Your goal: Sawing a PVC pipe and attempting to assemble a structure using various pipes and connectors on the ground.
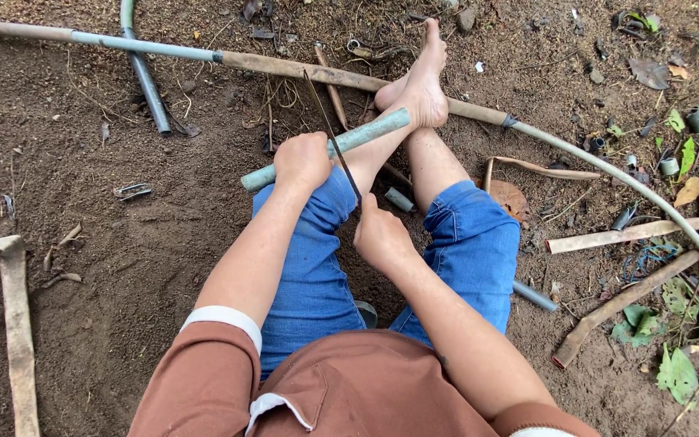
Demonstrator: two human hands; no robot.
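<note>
Pipe (325,150) lies across the left knee, far end braced under the foot (418,89). Left hand (302,160) fisted tight on the pipe; right hand (379,236), nearer the body, closed on a thin blade (332,133) crossing it. Best kept square to the pipe, light strokes, foot pinning hard.

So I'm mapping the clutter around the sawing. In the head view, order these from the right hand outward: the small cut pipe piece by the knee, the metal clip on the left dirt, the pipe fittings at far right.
From the right hand:
1. Small cut pipe piece, just above it between the legs.
2. Metal clip, out on the left dirt.
3. Pipe fittings, far upper right among leaves.
</note>
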